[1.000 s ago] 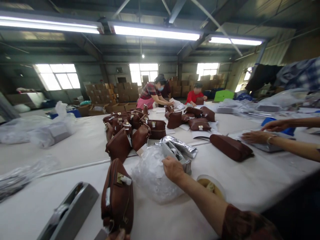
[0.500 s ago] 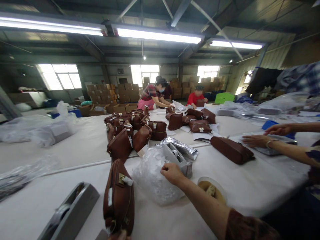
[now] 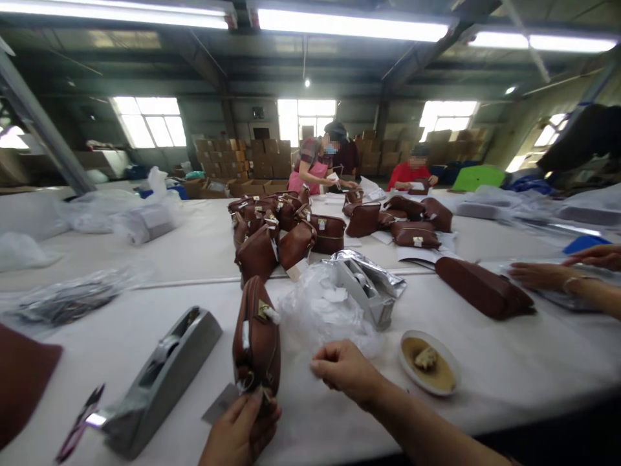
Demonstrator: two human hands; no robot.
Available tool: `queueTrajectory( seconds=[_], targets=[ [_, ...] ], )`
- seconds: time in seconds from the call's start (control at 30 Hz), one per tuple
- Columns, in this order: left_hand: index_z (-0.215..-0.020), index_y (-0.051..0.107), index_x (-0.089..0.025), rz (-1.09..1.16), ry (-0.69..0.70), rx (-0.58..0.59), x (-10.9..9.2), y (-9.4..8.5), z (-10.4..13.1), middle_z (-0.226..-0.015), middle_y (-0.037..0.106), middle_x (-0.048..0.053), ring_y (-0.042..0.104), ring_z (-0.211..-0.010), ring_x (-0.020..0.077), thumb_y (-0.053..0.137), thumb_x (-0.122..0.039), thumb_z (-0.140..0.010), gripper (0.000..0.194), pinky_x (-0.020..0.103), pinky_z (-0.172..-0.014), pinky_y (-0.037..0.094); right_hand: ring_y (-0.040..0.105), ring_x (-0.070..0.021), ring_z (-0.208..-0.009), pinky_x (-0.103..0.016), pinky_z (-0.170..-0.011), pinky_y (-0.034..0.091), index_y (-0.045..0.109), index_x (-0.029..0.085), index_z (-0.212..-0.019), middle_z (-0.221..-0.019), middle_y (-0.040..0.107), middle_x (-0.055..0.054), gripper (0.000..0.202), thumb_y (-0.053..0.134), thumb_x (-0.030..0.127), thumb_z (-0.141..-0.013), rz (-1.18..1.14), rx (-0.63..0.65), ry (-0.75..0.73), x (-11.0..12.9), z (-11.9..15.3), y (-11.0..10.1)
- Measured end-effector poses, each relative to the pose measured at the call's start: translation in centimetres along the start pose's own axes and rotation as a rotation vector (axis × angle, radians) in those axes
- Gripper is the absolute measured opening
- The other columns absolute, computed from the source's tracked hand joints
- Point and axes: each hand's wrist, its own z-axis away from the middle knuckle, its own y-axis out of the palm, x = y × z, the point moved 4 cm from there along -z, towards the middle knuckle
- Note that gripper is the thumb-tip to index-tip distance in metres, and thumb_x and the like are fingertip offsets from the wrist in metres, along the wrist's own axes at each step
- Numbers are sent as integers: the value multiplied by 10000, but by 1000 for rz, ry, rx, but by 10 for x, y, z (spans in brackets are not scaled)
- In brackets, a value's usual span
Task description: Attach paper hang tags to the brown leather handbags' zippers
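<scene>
My left hand (image 3: pixel 242 424) pinches the near end of a brown leather handbag (image 3: pixel 255 336) between thumb and fingers. The bag stands on the white table with its zip, gold clasp and white-wrapped fitting showing; a grey card (image 3: pixel 220 402) lies beside its near end. Over the table to the right, my right hand (image 3: pixel 347 370) has its fingers curled together in a pinch; what they hold, if anything, is hidden. Just beyond it lies a crumpled clear plastic bag (image 3: pixel 323 304), against a grey tape dispenser (image 3: pixel 371 294).
Another tape dispenser (image 3: pixel 162 382) and pink-handled snips (image 3: pixel 80 424) lie at left. A dish (image 3: pixel 453 388) with a pale lump sits at right. Several brown handbags (image 3: pixel 257 252) crowd the middle. At right, a co-worker's hands (image 3: pixel 538 275) rest on plastic near a brown bag (image 3: pixel 485 288). Two people work opposite.
The view has swung left and down, bringing the snips and more of my left hand into sight. My right hand has drawn back from the plastic bag and dispenser towards me.
</scene>
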Motion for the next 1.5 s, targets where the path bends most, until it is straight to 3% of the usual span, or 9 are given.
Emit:
queueTrajectory(
  seconds=[0.2,0.43,0.63,0.77,0.93,1.17,1.3,1.4,1.5],
  targets=[
    [-916,702,-123,-85,54,31,-6,1,9,-902,727,119,693,-804,219,793,-524,-651,489,322,-753,519,535,-113,-538,-213,-524,386,717,144,-632,-574,655,1,123,623,201,-690,227,53,-89,-5,25,42],
    [-889,708,-125,-38,36,-4,-2,-3,9,-933,718,122,687,-847,217,839,-464,-617,453,309,-750,517,637,-165,-625,-229,-572,441,735,145,-653,-644,720,-32,146,609,188,-712,332,-14,-89,-7,18,47],
    [-861,707,-112,-81,83,-47,3,-7,15,-877,685,96,626,-751,164,829,-489,-619,463,287,-689,505,647,-171,-645,-240,-595,440,739,148,-674,-667,721,-38,166,587,181,-733,420,-34,-159,-2,14,63],
    [-831,713,-117,-133,109,-65,5,-10,20,-814,670,79,614,-770,182,805,-533,-621,475,292,-694,500,606,-144,-606,-227,-569,427,706,145,-648,-616,673,-14,146,596,194,-732,312,5,-171,-3,9,76],
    [-823,711,-131,-97,139,-57,9,-10,20,-849,686,85,633,-878,229,785,-531,-649,442,294,-704,513,445,-87,-415,-205,-420,340,614,157,-641,-468,510,54,204,645,346,-710,32,122,-24,-16,3,86],
    [-843,649,-128,166,38,-3,22,-7,17,-804,690,86,697,-763,208,796,-298,-721,255,296,-700,555,476,-86,-422,-210,-437,360,617,155,-702,-512,549,47,266,671,415,-685,-52,164,22,-28,1,85],
    [-896,655,-139,219,-5,-13,27,-5,16,-763,681,55,678,-689,172,846,-279,-655,338,246,-617,533,480,-91,-430,-219,-449,378,622,152,-707,-533,555,45,221,656,369,-698,-26,176,23,-32,0,84],
    [-850,673,-127,156,62,-5,26,-6,17,-706,651,21,603,-613,113,862,-349,-623,370,201,-568,481,535,-115,-510,-238,-510,431,659,147,-762,-624,619,8,167,616,305,-730,80,150,-73,-26,1,82],
    [-820,684,-127,69,147,-59,25,-10,17,-599,571,-35,502,-539,81,841,-408,-628,375,185,-517,411,605,-153,-680,-255,-639,467,702,166,-853,-786,691,-39,155,588,233,-772,331,-5,-330,-10,7,78]
  ],
)
